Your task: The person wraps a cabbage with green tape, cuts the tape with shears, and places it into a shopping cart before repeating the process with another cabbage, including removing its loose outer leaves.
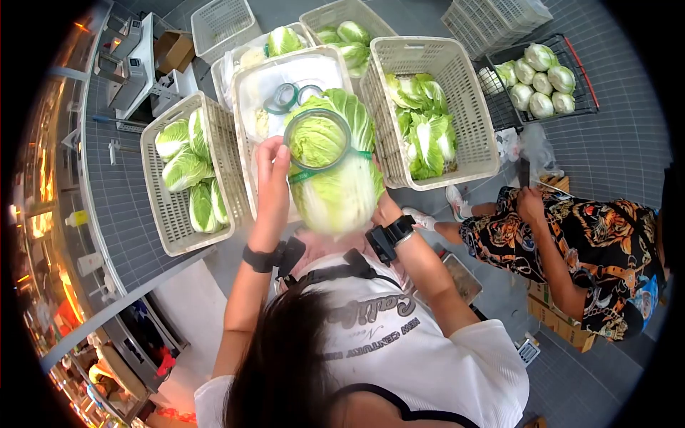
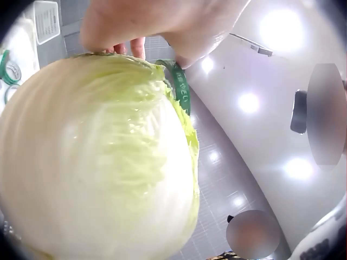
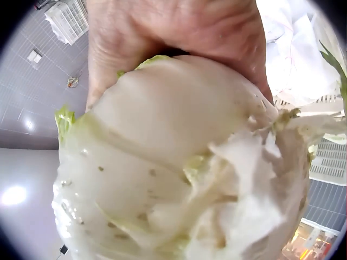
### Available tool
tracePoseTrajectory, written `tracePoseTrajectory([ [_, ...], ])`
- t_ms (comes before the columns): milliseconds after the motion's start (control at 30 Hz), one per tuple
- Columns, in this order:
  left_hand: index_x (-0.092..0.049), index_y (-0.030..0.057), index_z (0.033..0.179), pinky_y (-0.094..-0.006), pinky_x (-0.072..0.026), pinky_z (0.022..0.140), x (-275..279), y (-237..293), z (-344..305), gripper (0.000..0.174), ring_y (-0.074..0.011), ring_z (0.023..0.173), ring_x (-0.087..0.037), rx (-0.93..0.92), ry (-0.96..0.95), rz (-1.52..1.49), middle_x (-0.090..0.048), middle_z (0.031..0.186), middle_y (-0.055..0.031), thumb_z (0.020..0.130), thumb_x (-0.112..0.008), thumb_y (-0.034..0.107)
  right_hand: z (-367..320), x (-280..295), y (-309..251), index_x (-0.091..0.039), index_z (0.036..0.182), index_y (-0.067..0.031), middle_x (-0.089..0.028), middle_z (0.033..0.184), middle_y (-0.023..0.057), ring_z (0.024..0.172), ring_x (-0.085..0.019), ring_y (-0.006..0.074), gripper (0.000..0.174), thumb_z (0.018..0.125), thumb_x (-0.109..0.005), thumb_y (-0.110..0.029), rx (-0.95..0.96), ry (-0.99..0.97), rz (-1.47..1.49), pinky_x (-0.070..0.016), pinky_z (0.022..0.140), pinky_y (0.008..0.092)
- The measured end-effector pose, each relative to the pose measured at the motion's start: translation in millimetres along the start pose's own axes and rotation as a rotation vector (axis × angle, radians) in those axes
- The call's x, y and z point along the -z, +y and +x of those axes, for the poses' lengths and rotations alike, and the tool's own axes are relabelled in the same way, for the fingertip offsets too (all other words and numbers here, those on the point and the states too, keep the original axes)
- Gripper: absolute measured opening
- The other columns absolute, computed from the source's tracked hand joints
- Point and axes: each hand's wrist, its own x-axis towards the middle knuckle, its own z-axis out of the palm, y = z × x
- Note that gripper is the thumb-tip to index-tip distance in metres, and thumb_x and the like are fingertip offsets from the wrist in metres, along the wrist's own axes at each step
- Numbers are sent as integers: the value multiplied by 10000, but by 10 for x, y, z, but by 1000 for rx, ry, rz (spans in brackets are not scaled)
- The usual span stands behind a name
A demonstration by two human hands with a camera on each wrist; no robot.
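A large napa cabbage [image 1: 335, 203] is held up in front of the torso, its pale body filling much of both wrist views. At its left side my left hand [image 1: 270, 178] pinches a roll of tape [image 1: 348, 135], which lies over the leaves. Printed green tape [image 1: 303, 175] runs across the cabbage; the left wrist view shows a green band [image 2: 182, 89] beside the thumb. My right hand [image 1: 386, 207] grips the cabbage from the right, mostly hidden in the head view. In the right wrist view this hand [image 3: 179, 27] curves over the pale leaves of the cabbage [image 3: 162, 124].
Two more tape rolls [image 1: 282, 98] lie in the white-lined crate [image 1: 246, 78] beyond the cabbage. Crates of cabbages stand left [image 1: 168, 207] and right [image 1: 474, 153]. A black basket [image 1: 499, 107] holds several cabbages. Another person [image 1: 571, 250] is at the right, holding a knife [image 1: 524, 173].
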Motion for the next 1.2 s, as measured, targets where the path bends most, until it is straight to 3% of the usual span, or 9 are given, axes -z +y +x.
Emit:
tracePoseTrajectory([
  [133,-485,59,1077,-262,-370,829,-60,35,-9,258,-108,904,-421,-10,3,-4,-417,1007,-7,937,-559,262,-56,41,42,-476,1318,-57,-572,1269,109,1125,-576,251,542,972,-386,-464,8,-4,28,-448,996,390],
  [233,-491,55,1043,-252,-369,795,-158,-29,-5,214,-97,871,-410,2,51,-88,-396,994,-7,915,-582,200,-87,115,60,-367,1407,-56,-451,1393,147,1247,-476,293,655,960,-338,-535,1,14,-80,-372,1068,429],
  [367,-491,43,1035,-252,-361,784,-322,47,-37,189,-100,856,-400,-31,119,-145,-392,997,-13,909,-559,167,-96,116,70,-369,1406,-57,-460,1386,146,1230,-494,291,662,958,-338,-544,16,31,-9,-385,1058,429],
  [467,-505,23,1088,-242,-348,861,-293,-69,12,218,-98,923,-440,-33,18,-76,-485,994,-22,933,-468,171,-130,133,59,-376,1401,-57,-474,1373,144,1211,-512,288,669,957,-333,-555,31,37,2,-404,1042,424],
  [567,-496,25,1066,-265,-325,906,-394,68,-10,215,-118,941,-434,-184,-52,18,-477,990,-33,931,-442,184,-150,198,54,-385,1392,-53,-484,1365,140,1200,-521,284,673,957,-325,-564,35,41,-2,-420,1027,419],
  [867,-487,31,1061,-339,-275,1032,-797,81,72,244,-176,1012,-448,-217,-56,-501,-502,1082,-72,879,-512,192,-94,354,-38,-390,1379,-37,-485,1361,137,1195,-521,270,591,984,-351,-475,-13,12,19,-441,1005,397],
  [967,-517,15,1031,-346,-270,1050,-927,232,149,289,-187,1034,-452,-126,-43,-659,-518,1108,-84,816,-532,208,-55,347,-108,-390,1379,-37,-485,1361,137,1195,-522,270,586,985,-354,-469,-15,-6,24,-441,1005,397],
  [1067,-540,-2,964,-335,-280,1033,-898,110,316,321,-201,1035,-452,-171,-115,-819,-518,1078,-90,728,-534,215,-26,323,-195,-390,1379,-37,-485,1360,138,1194,-522,270,581,986,-356,-463,-21,-10,28,-441,1004,396],
  [1200,-554,-15,885,-319,-291,991,-987,96,331,319,-202,1015,-444,-230,-133,-702,-499,1024,-102,673,-521,222,-77,314,-303,-390,1379,-37,-486,1359,139,1194,-522,270,575,986,-360,-455,-26,-15,14,-442,1004,395],
])
